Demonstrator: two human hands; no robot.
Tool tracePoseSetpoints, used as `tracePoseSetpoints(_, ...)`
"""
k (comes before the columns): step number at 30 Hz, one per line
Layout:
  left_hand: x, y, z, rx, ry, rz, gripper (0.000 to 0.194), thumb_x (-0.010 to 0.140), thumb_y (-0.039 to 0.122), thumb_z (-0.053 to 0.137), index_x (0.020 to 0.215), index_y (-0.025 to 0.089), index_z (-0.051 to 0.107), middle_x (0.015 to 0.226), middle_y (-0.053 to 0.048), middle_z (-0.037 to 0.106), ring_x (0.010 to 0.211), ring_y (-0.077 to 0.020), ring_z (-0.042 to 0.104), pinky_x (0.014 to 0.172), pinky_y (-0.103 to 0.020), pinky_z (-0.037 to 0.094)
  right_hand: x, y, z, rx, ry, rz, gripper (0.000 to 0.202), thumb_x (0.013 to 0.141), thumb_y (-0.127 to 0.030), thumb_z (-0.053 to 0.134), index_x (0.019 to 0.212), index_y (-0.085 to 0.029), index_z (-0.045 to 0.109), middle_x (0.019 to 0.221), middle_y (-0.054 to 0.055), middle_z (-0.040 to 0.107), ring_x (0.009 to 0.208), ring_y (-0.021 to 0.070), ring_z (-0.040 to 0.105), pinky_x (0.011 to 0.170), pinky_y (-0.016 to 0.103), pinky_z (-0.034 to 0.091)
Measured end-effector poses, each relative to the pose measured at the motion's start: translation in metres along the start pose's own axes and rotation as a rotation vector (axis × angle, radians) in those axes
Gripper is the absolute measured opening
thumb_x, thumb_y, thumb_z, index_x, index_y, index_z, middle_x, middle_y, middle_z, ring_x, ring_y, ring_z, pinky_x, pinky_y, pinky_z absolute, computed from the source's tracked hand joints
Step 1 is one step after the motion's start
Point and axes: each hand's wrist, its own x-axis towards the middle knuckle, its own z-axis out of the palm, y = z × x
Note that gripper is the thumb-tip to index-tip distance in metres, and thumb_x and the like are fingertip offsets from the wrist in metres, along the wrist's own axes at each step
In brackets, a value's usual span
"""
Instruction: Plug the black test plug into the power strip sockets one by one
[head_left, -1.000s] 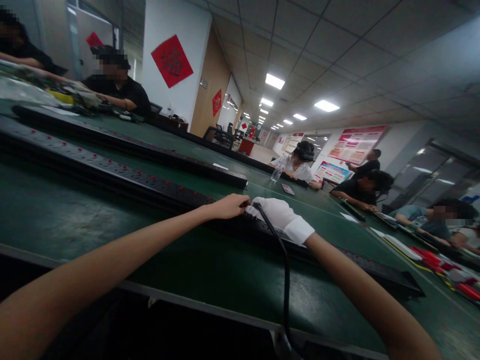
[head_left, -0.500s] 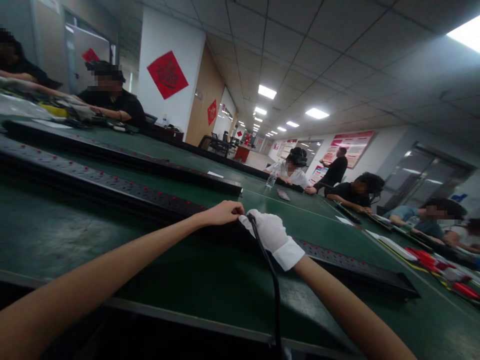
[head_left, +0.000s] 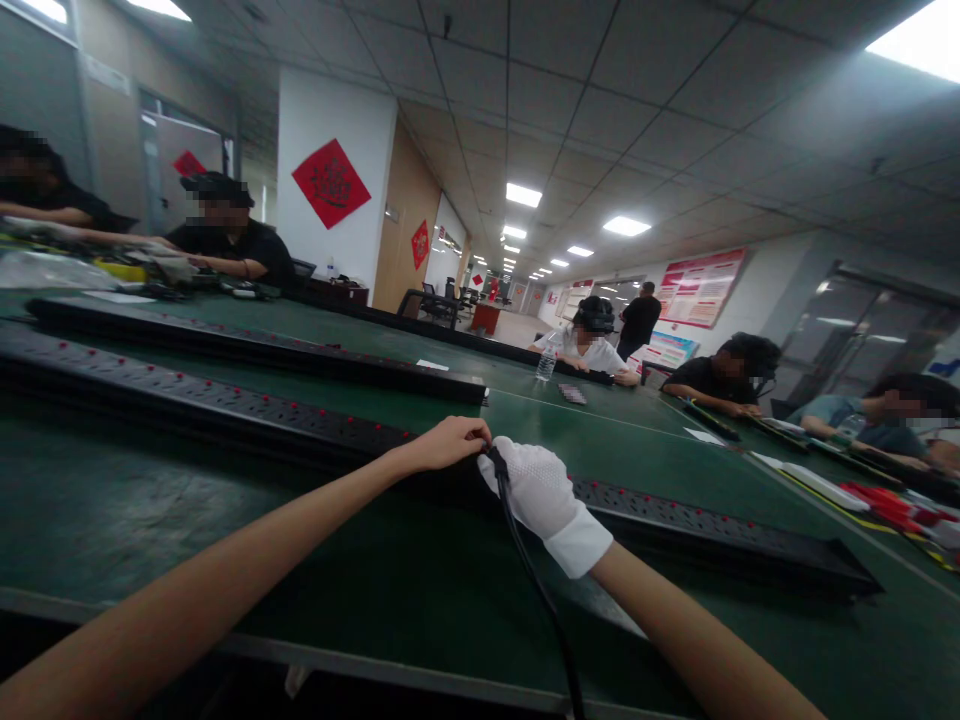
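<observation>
My right hand (head_left: 536, 485), in a white dotted glove, is closed around the thick end of a black cable (head_left: 529, 560). The cable hangs from the glove down over the table's front edge. My bare left hand (head_left: 450, 442) has its fingers curled in a pinch that meets the gloved fingertips. Whatever lies between the left fingers is hidden. Both hands are over a long black strip (head_left: 315, 418) with slots and a row of red dots, which runs across the table behind and beneath them.
Behind lies a second long black strip (head_left: 262, 345) on the green table (head_left: 112, 490). Farther off stand a water bottle (head_left: 546, 360) and a white paper slip (head_left: 703, 436). Several people sit around the table; cables and a yellow item (head_left: 124, 270) lie at far left, red items (head_left: 877, 505) at right.
The camera view has tilted up a little, so everything sits slightly lower. Both hands keep the same hold, and the cable has swung slightly. A standing person in the background has turned.
</observation>
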Motion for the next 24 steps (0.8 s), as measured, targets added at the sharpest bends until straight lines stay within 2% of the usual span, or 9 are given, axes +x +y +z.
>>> tracePoseSetpoints(4, 0.000, 0.001, -0.001, 0.044, -0.002, 0.032, 0.024, 0.083, 0.025, 0.040, 0.090, 0.016, 0.061, 0.088, -0.002, 0.065, 0.081, -0.0144, 0.058, 0.074, -0.023, 0.041, -0.005, -0.001, 0.001, 0.083, 0.010, 0.023, 0.032, 0.091, -0.038, 0.031, 0.093, -0.018, 0.056, 0.080, 0.004, 0.063, 0.070, 0.0141, 0.057, 0.065, 0.024, 0.034)
tracePoseSetpoints(8, 0.000, 0.003, 0.000, 0.058, -0.025, 0.035, 0.023, 0.080, 0.018, 0.039, 0.086, 0.016, 0.061, 0.091, -0.001, 0.065, 0.086, -0.0139, 0.058, 0.078, -0.022, 0.041, -0.010, -0.002, 0.002, 0.193, 0.012, 0.027, 0.029, 0.091, -0.035, 0.033, 0.101, -0.017, 0.053, 0.088, 0.005, 0.062, 0.079, 0.0142, 0.057, 0.073, 0.023, 0.037)
tracePoseSetpoints(13, -0.002, 0.009, 0.000, 0.174, -0.023, 0.052, 0.022, 0.078, 0.015, 0.039, 0.088, 0.016, 0.059, 0.093, -0.003, 0.063, 0.086, -0.0151, 0.057, 0.079, -0.024, 0.042, -0.014, -0.003, 0.001, 0.209, -0.003, 0.053, 0.031, 0.091, -0.036, 0.034, 0.107, -0.016, 0.050, 0.091, 0.006, 0.061, 0.080, 0.0147, 0.057, 0.073, 0.025, 0.038)
tracePoseSetpoints(18, -0.008, 0.023, 0.006, 0.442, -0.028, 0.089, 0.019, 0.082, 0.016, 0.038, 0.092, 0.016, 0.054, 0.095, -0.006, 0.060, 0.085, -0.0180, 0.057, 0.076, -0.028, 0.043, -0.016, -0.003, 0.005, 0.217, 0.003, 0.079, 0.031, 0.091, -0.035, 0.035, 0.110, -0.015, 0.049, 0.093, 0.007, 0.060, 0.083, 0.0147, 0.057, 0.076, 0.026, 0.039)
tracePoseSetpoints(21, -0.014, 0.035, 0.013, 0.678, -0.009, 0.047, 0.020, 0.085, 0.016, 0.033, 0.094, 0.016, 0.051, 0.093, -0.009, 0.059, 0.084, -0.0218, 0.058, 0.072, -0.032, 0.044, -0.018, -0.002, 0.007, 0.240, 0.004, 0.085, 0.029, 0.090, -0.034, 0.037, 0.109, -0.015, 0.048, 0.093, 0.008, 0.060, 0.084, 0.0152, 0.056, 0.078, 0.026, 0.040)
tracePoseSetpoints(24, -0.018, 0.043, 0.021, 0.780, 0.011, 0.018, 0.021, 0.086, 0.016, 0.032, 0.096, 0.015, 0.050, 0.093, -0.010, 0.059, 0.084, -0.0230, 0.058, 0.070, -0.033, 0.044, -0.020, -0.002, 0.007, 0.269, 0.008, 0.089, 0.030, 0.089, -0.033, 0.038, 0.111, -0.015, 0.047, 0.096, 0.009, 0.059, 0.085, 0.0156, 0.056, 0.079, 0.028, 0.040)
